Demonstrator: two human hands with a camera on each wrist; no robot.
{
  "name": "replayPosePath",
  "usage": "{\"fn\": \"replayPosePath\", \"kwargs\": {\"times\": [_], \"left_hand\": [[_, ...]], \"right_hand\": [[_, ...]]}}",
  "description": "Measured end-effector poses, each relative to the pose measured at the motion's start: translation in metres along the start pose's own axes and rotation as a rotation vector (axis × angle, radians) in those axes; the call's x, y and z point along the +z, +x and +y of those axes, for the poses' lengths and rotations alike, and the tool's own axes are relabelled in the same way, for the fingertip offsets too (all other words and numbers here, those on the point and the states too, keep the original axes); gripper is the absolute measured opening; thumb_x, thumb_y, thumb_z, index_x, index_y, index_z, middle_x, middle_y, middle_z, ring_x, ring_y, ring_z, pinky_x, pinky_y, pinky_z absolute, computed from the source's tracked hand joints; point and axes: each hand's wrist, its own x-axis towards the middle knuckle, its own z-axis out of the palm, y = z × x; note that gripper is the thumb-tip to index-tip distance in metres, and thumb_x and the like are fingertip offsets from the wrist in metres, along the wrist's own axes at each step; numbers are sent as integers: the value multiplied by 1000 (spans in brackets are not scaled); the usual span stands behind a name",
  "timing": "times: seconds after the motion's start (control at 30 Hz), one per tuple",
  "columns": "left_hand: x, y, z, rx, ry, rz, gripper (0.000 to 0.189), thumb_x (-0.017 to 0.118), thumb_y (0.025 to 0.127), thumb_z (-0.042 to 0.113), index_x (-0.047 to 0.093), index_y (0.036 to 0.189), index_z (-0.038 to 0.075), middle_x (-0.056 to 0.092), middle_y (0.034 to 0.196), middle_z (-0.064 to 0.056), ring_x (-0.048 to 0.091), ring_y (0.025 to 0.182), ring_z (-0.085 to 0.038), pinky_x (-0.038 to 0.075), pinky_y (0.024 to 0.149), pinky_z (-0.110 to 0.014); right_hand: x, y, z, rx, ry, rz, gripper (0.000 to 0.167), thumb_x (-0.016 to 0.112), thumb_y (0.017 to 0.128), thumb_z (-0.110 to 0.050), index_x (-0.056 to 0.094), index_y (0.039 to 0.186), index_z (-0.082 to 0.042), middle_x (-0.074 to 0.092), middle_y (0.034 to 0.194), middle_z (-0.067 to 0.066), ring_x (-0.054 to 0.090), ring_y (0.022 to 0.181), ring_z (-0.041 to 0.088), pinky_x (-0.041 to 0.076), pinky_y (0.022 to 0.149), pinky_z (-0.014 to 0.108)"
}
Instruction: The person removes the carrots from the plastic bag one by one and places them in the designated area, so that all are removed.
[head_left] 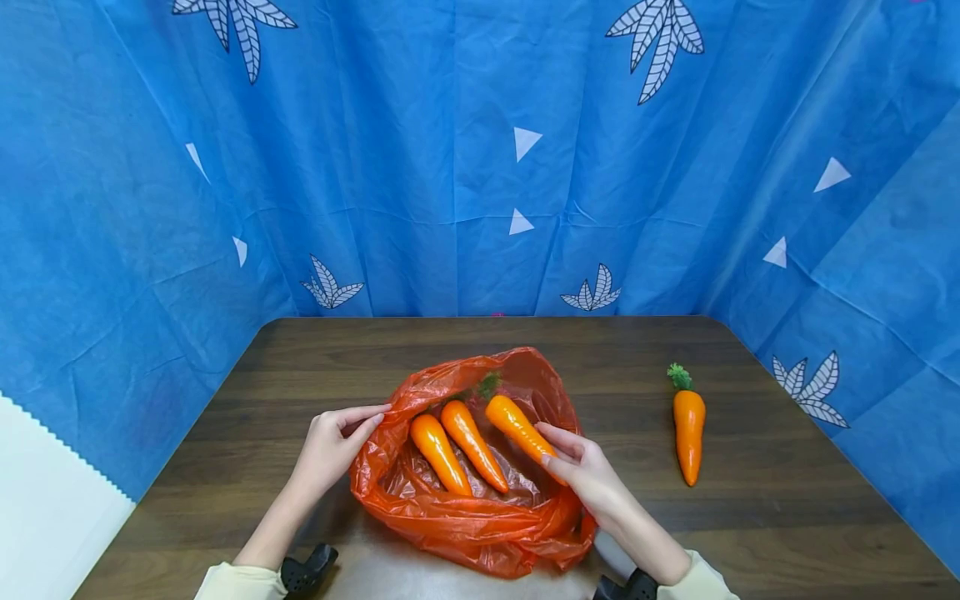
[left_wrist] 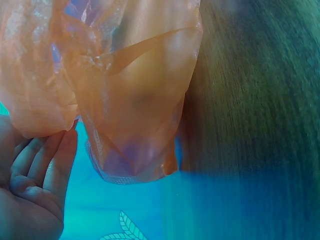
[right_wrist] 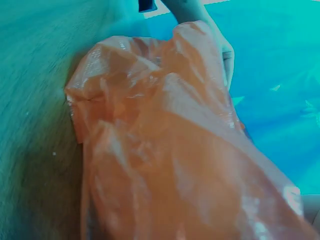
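Observation:
A red translucent plastic bag (head_left: 472, 529) lies on the table with its mouth spread open upward. My left hand (head_left: 335, 442) pinches the bag's left rim between thumb and fingers; the left wrist view shows the fingertips at the plastic too. Over the bag's right side, my right hand (head_left: 585, 471) holds a carrot (head_left: 521, 429) by its lower, tapered end, its green top pointing away into the bag. Two more carrots, one on the left (head_left: 440, 454) and one in the middle (head_left: 475, 446), lie side by side inside. In the right wrist view the bag (right_wrist: 165, 150) hides the right fingers.
Another carrot (head_left: 688, 433) with a green leafy top lies on the brown wooden table (head_left: 780, 467), right of the bag. Blue patterned cloth (head_left: 420, 167) hangs around the table's back and sides. Dark wrist straps (head_left: 309, 568) sit on both forearms.

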Motion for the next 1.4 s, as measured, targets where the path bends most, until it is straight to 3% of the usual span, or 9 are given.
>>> {"fn": "replayPosePath", "kwargs": {"times": [0.37,0.6,1.03,1.4], "left_hand": [[0,1,1,0,7,3,19,63,89,4,71,107,3,69,98,-10,66,75,-13,55,64,-25],[0,1,1,11,24,4,20,63,89,4,71,107,3,69,99,-11,67,77,-16,55,65,-25],[0,1,0,-3,14,0,20,63,89,4,71,107,3,69,99,-11,66,76,-14,55,64,-25],[1,1,0,-10,14,-8,20,63,89,4,70,108,2,68,99,-12,67,75,-15,55,64,-26]], "right_hand": [[-12,-11,-9,15,57,-16,52,55,92,0,36,139,8,40,138,24,51,115,29,43,93,37],[-20,-15,-18,-19,48,-42,53,53,93,-2,32,141,6,37,140,24,50,117,29,41,94,40],[-28,-18,-29,-65,62,-10,53,51,93,2,32,142,6,34,142,23,52,115,25,41,95,38],[-41,-19,-38,-179,84,22,52,50,95,-1,29,142,8,31,144,24,53,112,14,44,92,28]]}}
